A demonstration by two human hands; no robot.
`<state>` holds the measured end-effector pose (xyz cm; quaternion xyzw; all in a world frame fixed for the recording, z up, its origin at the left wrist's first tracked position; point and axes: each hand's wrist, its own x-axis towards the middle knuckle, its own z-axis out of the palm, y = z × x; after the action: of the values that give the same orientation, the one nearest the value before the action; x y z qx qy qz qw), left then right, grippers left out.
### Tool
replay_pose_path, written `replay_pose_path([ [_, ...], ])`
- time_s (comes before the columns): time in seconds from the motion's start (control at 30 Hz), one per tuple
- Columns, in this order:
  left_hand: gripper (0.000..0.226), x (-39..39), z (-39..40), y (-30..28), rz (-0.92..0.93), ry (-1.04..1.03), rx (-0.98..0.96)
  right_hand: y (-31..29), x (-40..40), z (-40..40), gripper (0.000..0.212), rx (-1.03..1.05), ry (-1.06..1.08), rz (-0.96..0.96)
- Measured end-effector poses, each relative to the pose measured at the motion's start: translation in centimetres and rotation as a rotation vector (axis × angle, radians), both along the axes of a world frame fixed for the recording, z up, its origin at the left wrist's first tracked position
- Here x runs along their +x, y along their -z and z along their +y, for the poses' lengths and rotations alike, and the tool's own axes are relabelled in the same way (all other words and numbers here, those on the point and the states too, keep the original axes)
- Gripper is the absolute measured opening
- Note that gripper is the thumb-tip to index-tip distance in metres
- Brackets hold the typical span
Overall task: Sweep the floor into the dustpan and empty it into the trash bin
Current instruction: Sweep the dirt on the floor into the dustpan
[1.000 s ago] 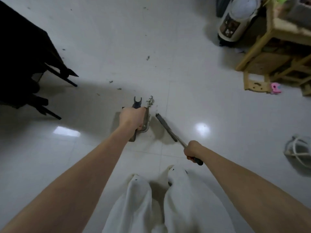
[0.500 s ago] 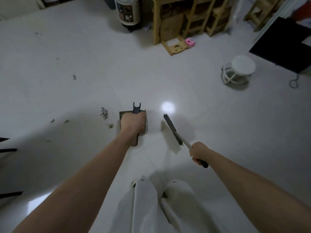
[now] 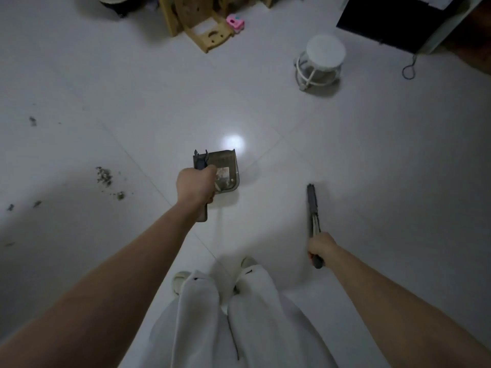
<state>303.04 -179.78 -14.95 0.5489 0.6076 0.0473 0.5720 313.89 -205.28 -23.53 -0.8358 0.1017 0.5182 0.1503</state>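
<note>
The left hand (image 3: 196,186) curls around the dustpan (image 3: 225,173) handle, its tray just right of the knuckles and holding what looks like debris scraps. The right hand (image 3: 320,247) grips the brush (image 3: 311,201), bristles pointing away. Loose dirt (image 3: 105,176) lies on the floor (image 3: 345,155), left.

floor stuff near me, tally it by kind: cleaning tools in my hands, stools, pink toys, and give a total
Cleaning tools: 2, the dustpan in the left hand and the brush in the right hand
Stools: 1, white stool
Pink toys: 1, pink toy
Total: 4
</note>
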Motion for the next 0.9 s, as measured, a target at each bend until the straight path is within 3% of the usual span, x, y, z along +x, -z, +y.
replay_pose_path([
  [0.1,0.011,1.7,-1.4,1.0,0.013,0.043,0.008,0.9,1.0,-0.3,0.011,-0.015,0.085,0.031],
  [0.2,0.008,2.9,-2.1,1.8,0.016,0.058,0.002,1.6,1.0,0.5,0.028,0.002,0.111,0.069],
  [0.5,0.006,2.5,1.4,1.8,-0.016,-0.095,-0.024,0.8,-1.2,6.3,0.015,0.042,0.065,0.164],
  [0.9,0.025,-10.1,19.6,1.4,-0.077,-0.322,-0.006,-0.2,-8.7,23.6,0.014,-0.003,-0.095,0.114],
])
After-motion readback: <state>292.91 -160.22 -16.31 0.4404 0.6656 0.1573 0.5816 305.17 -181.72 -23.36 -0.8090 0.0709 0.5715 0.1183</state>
